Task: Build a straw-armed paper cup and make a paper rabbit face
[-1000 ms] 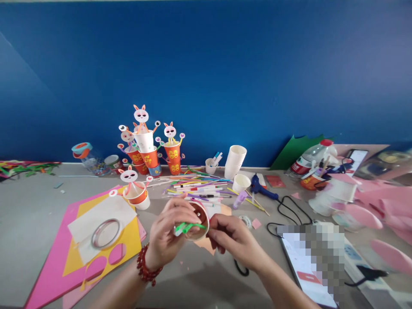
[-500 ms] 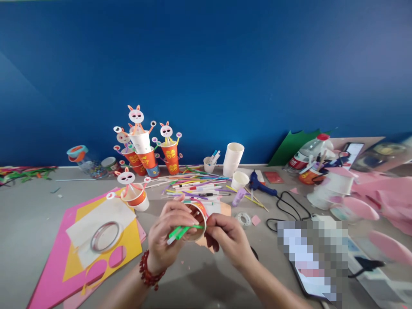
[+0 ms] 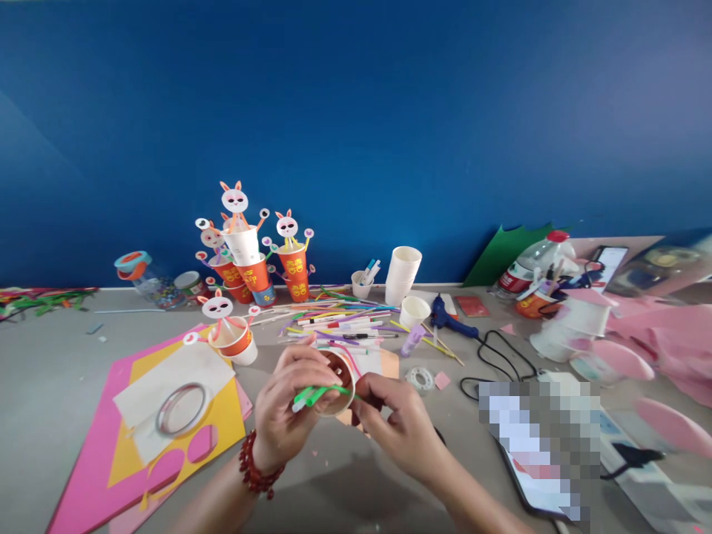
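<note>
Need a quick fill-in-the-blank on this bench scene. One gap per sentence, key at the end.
1. The left hand holds a round, pale-rimmed paper cup, with thin straw-like tubes at its mouth coloured mainly ____.
2. A dark-red bracelet of round beads circles the ____ wrist.
3. The round silvery tape roll lies directly on a sheet coloured ____.
4. The dark-blue glue gun lies to the ____ of the tall white paper-cup stack.

Missing words: green; left; white; right.

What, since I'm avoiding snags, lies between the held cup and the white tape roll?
In the head view, the right hand lies between, at the rim of the held cup, with the white tape roll beyond.
</note>
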Tool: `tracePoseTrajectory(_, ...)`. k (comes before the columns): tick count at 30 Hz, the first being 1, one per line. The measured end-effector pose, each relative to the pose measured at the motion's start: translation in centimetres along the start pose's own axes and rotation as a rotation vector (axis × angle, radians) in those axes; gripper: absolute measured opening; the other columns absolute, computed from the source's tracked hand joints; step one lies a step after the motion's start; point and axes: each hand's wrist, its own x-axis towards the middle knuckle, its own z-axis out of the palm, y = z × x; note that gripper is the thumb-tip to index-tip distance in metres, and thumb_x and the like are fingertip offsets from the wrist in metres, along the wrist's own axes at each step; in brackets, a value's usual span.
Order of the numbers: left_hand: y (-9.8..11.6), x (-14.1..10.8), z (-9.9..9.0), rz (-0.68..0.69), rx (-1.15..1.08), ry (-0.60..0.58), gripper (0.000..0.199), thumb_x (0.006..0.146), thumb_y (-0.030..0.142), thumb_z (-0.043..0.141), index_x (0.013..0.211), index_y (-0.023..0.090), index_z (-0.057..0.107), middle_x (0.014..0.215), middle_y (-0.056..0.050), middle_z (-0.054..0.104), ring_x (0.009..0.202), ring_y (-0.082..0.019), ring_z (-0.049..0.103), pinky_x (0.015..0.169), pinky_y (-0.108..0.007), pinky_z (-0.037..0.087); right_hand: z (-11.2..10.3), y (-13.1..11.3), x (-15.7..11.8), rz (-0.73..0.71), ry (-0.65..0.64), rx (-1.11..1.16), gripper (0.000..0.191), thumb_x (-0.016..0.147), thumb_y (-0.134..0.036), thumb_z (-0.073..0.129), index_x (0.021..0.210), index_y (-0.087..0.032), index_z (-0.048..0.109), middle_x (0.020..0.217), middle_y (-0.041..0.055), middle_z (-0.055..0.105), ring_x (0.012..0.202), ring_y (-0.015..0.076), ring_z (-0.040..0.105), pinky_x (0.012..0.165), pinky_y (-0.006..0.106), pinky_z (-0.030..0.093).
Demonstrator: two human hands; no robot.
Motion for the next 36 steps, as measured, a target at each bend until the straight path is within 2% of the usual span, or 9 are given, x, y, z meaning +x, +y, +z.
tracePoseTrajectory(5,0.1,0.0,-0.1,0.008,0.003,0.002,0.009,0.088,0.019,0.067,0.095,0.025,0.068,0.083,-0.002,0.075,0.087,-0.022,0.065,0.099,-0.051,0.047,0.1,0.2,0.1,0.054,-0.065,0.211,0.017,0.082,-0.016,0.047,0.068,-0.018,0.057,0.062,-0.0001,0.063,0.051,0.0104,0.055,0.048,0.019,0.041)
tracePoseTrajectory(9,0.4,0.0,0.2,0.034,0.014,-0.004,0.009,0.088,0.019,0.068,0.096,0.024,0.068,0.083,-0.002,0.075,0.087,-0.021,0.064,0.101,-0.052,0.046,0.6,0.6,0.2,0.058,-0.023,0.281,0.017,0.077,-0.014,0.046,0.063,-0.019,0.055,0.057,-0.0011,0.061,0.048,0.0094,0.052,0.047,0.018,0.041)
tracePoseTrajectory(14,0.3,-0.1,0.5,0.141,0.056,-0.027,0.014,0.087,0.016,0.069,0.100,0.022,0.069,0.085,-0.002,0.076,0.089,-0.021,0.064,0.105,-0.057,0.043,0.9,0.5,0.0,0.062,0.057,0.210,0.020,0.077,-0.013,0.045,0.059,-0.019,0.054,0.052,-0.0025,0.059,0.044,0.0087,0.051,0.045,0.017,0.039)
tracePoseTrajectory(19,0.2,0.1,0.1,0.141,0.080,-0.043,0.015,0.087,0.014,0.067,0.100,0.020,0.067,0.086,-0.003,0.076,0.090,-0.021,0.064,0.105,-0.057,0.043,0.2,0.1,-0.3,0.087,-0.020,0.214,0.018,0.080,-0.014,0.044,0.067,-0.019,0.057,0.063,-0.0001,0.065,0.054,0.0113,0.059,0.050,0.018,0.044)
tracePoseTrajectory(22,0.4,0.4,0.1,0.147,0.089,-0.027,0.011,0.087,0.015,0.068,0.097,0.020,0.067,0.084,-0.003,0.075,0.088,-0.021,0.065,0.103,-0.056,0.046,-0.1,0.0,-0.3,0.063,-0.005,0.154,0.019,0.080,-0.014,0.044,0.066,-0.019,0.056,0.062,-0.0005,0.063,0.055,0.0114,0.058,0.051,0.019,0.042)
tracePoseTrajectory(26,0.6,0.3,0.3,0.176,0.128,-0.038,0.013,0.087,0.015,0.069,0.099,0.020,0.068,0.085,-0.002,0.076,0.089,-0.021,0.065,0.104,-0.056,0.045,-0.1,0.0,0.0,0.027,0.065,-0.001,0.017,0.076,-0.014,0.047,0.061,-0.019,0.054,0.055,-0.0024,0.058,0.052,0.0102,0.051,0.049,0.019,0.034)
tracePoseTrajectory(31,0.4,0.0,0.6,0.281,0.166,-0.066,0.019,0.086,0.013,0.070,0.104,0.021,0.068,0.089,-0.001,0.078,0.092,-0.021,0.067,0.108,-0.059,0.042,0.4,0.1,0.1,-0.145,0.242,-0.191,0.022,0.073,-0.015,0.049,0.052,-0.019,0.046,0.047,-0.0057,0.042,0.047,0.0083,0.038,0.050,0.021,0.028)
tracePoseTrajectory(33,0.3,0.0,0.6,0.270,0.175,-0.072,0.018,0.087,0.015,0.069,0.104,0.022,0.068,0.089,-0.001,0.078,0.091,-0.020,0.068,0.108,-0.059,0.042,0.5,0.2,-0.1,-0.116,0.256,-0.175,0.022,0.074,-0.015,0.048,0.052,-0.019,0.048,0.048,-0.0050,0.044,0.047,0.0088,0.039,0.050,0.021,0.029)
tracePoseTrajectory(36,0.2,0.1,0.5,0.230,0.182,-0.081,0.016,0.088,0.016,0.069,0.102,0.022,0.068,0.088,-0.001,0.078,0.090,-0.020,0.068,0.108,-0.058,0.042,0.3,0.3,-0.3,0.003,0.162,-0.072,0.020,0.076,-0.016,0.046,0.058,-0.018,0.056,0.052,-0.0026,0.054,0.050,0.0106,0.047,0.049,0.021,0.032)
